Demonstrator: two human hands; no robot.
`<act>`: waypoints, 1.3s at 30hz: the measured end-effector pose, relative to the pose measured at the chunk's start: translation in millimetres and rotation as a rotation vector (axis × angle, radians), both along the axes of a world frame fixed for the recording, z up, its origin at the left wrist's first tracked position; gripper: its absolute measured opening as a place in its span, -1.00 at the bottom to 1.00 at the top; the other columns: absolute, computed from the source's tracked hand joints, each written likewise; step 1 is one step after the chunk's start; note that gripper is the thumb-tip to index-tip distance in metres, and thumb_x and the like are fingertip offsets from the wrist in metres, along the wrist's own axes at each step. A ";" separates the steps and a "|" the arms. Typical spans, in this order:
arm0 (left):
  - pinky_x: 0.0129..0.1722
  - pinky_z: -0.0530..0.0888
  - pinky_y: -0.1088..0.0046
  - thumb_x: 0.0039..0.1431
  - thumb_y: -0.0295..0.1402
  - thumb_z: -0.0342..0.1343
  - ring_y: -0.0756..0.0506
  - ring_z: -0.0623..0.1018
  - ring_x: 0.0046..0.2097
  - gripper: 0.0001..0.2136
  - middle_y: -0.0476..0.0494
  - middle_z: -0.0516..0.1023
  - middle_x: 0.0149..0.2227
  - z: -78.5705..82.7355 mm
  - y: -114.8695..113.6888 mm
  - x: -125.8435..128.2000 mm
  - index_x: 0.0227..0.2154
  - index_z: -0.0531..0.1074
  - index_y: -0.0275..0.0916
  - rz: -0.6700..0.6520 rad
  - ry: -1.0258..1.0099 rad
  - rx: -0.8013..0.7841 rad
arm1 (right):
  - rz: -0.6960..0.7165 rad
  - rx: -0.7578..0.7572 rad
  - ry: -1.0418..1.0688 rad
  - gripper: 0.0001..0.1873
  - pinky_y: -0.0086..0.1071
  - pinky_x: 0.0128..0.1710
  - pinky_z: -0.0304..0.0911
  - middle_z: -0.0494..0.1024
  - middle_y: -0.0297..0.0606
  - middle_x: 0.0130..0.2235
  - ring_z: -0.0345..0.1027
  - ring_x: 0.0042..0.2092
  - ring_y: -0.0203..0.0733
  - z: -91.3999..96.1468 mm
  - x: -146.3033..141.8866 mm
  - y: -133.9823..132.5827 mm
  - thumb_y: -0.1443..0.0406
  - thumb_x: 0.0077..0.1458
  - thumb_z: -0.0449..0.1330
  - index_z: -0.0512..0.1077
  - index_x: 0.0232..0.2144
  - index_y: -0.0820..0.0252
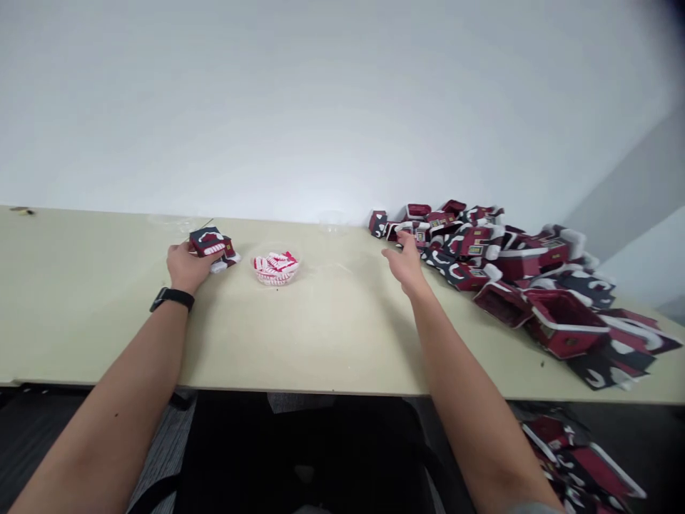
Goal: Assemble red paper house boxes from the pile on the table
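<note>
Left hand (185,270), bare with a black band (172,298) at the wrist, grips a small maroon house-shaped piece with a dark roof and white trim (206,240), at the left part of the table, on the tabletop or just above it; I cannot tell which. A light hold on the side walls seems best, keeping the fingertips off the trim, which could mark or loosen. Just right of the piece stands a clear plastic bowl (299,263) of small red-and-white striped pieces (275,263), near enough that the elbow and wrist should move with care. Farther right, the right hand (405,262) reaches out, thumb apart from the fingers and nothing seen in its grasp, at the left end of a heap of similar maroon houses (476,243); whether it touches one is unclear. Those lean on each other, so slow, shallow fingers would disturb them least. The surface is a pale cream tabletop (332,328), set against a plain whitish wall (321,107). Faint clear plastic (332,223) lies at its back, a blurred yellow-and-dark bit (22,211) at far left, and more maroon pieces (583,457) sit below the right front edge.
</note>
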State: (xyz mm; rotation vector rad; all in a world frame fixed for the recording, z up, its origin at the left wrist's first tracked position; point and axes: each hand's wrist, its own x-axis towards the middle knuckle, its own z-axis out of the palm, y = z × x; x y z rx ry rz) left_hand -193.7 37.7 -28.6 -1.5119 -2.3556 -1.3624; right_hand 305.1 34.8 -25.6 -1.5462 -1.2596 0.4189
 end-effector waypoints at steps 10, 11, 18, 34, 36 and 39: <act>0.29 0.44 0.06 -0.05 -0.07 0.44 -0.35 0.47 0.19 -0.49 -0.29 0.58 -0.10 2.2 2.8 -1.6 -0.14 0.54 -0.33 0.023 0.008 -0.038 | -0.516 -0.194 -0.121 -0.21 0.15 0.52 -0.25 -0.13 0.31 0.55 -0.36 0.59 0.36 -12.8 70.3 -0.6 0.25 0.16 0.18 0.22 0.41 0.33; 0.29 0.44 0.05 -0.06 -0.07 0.44 -0.34 0.47 0.19 -0.50 -0.28 0.58 -0.12 1.8 3.4 -2.1 -0.16 0.53 -0.32 0.022 0.007 -0.029 | -0.517 -0.229 -0.119 -0.20 0.17 0.51 -0.24 -0.16 0.35 0.55 -0.38 0.59 0.39 -14.9 72.1 -1.6 0.26 0.16 0.18 0.21 0.42 0.34; 0.28 0.44 0.03 -0.11 -0.06 0.45 -0.33 0.46 0.13 -0.56 -0.21 0.56 -0.23 0.2 6.0 -5.0 -0.30 0.47 -0.26 0.004 0.014 -0.010 | -0.540 -0.308 -0.349 -0.36 0.41 0.48 -0.37 -0.15 0.32 0.56 -0.44 0.59 0.42 -17.3 72.1 -6.2 0.30 0.14 0.24 0.41 0.28 0.28; 0.18 0.53 0.07 -0.06 -0.18 0.46 -0.32 0.59 0.05 -0.42 -0.41 0.53 0.08 -9.5 5.1 -3.0 0.00 0.49 -0.35 -0.045 -0.054 0.045 | -0.246 -0.659 -0.601 -0.30 0.59 0.31 -0.06 0.30 0.07 0.44 -0.04 0.47 0.70 9.4 44.8 -17.0 0.14 0.20 0.19 0.40 0.39 -0.07; 0.17 0.53 0.11 -0.05 -0.18 0.46 -0.30 0.59 0.04 -0.41 -0.41 0.53 0.08 -11.2 6.6 -3.3 0.02 0.49 -0.36 -0.063 -0.042 0.039 | -0.201 -0.663 -0.673 -0.32 0.53 0.38 -0.17 0.30 0.02 0.45 -0.01 0.47 0.66 10.3 34.9 -20.1 0.08 0.25 0.16 0.38 0.40 -0.09; 0.17 0.53 0.15 -0.03 -0.16 0.45 -0.27 0.60 0.02 -0.42 -0.39 0.55 0.07 -12.3 8.1 -3.1 0.02 0.50 -0.37 -0.091 -0.022 0.020 | -0.128 -0.659 -0.778 -0.36 0.47 0.41 -0.21 0.28 -0.02 0.46 0.01 0.47 0.61 10.5 18.9 -25.1 0.03 0.29 0.14 0.41 0.37 -0.08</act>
